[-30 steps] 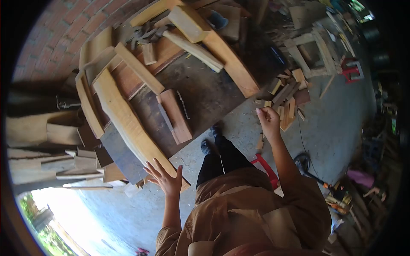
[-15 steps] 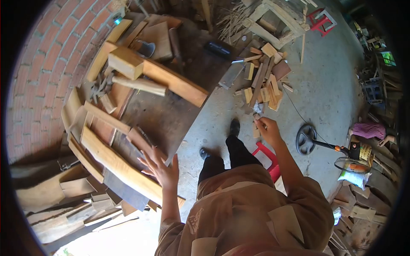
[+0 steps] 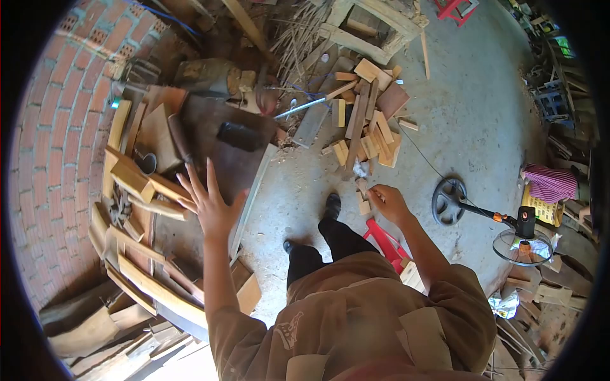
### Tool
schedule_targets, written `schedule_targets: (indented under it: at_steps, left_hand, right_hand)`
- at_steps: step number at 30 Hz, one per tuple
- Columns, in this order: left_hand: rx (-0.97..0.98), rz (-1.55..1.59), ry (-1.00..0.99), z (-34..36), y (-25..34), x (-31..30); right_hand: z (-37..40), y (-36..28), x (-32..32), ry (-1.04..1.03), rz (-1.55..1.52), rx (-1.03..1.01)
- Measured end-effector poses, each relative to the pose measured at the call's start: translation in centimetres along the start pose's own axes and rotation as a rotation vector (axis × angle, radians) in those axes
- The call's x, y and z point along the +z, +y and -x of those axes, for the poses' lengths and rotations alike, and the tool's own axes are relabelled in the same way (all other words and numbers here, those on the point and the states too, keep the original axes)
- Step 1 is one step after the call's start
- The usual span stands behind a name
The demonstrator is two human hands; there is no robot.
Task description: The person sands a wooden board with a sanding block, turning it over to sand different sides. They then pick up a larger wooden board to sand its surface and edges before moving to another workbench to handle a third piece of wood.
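My left hand (image 3: 213,202) is raised over the right part of the workbench (image 3: 244,117), its fingers spread and nothing in it. Beyond its fingertips lie a dark block-shaped object (image 3: 238,136) and a round dark-rimmed cup (image 3: 146,164). Wooden pieces, among them a thick block (image 3: 130,180), rest on the bench to the left of that hand. My right hand (image 3: 387,203) hangs over the floor near the wood pile (image 3: 365,120), thumb and fingertips pinched together; whatever may be between them is too small to make out.
A red stool (image 3: 384,241) stands just below my right hand. To the right is a fan (image 3: 524,246) on a round base (image 3: 448,200). A wooden frame (image 3: 375,28) is on the floor at the top. A person in a striped top (image 3: 551,184) is at the far right.
My left hand has moved up and left, off the bench's near edge, and its fingers are spread wider. The view has shifted, so the bench appears farther left. My right hand remains pinched.
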State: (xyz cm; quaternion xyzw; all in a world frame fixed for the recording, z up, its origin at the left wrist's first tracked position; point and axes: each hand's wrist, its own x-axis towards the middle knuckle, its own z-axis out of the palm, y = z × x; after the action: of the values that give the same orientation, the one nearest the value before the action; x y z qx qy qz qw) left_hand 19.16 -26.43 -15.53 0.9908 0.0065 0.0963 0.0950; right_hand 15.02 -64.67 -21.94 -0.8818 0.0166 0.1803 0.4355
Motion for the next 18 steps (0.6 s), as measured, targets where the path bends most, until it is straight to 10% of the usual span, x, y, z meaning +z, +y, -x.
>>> schedule_targets:
  at_steps: [13, 18]
  left_hand:
    - [0.195, -0.270, -0.549, -11.2, 1.4, 4.1]
    - [0.225, -0.224, -0.463, -11.3, 1.3, 4.6]
  right_hand:
    - [-3.2, 3.3, -5.4, 0.073, 0.000, 0.052]
    - [-7.4, 2.0, -7.1, 0.129, -0.024, 0.010]
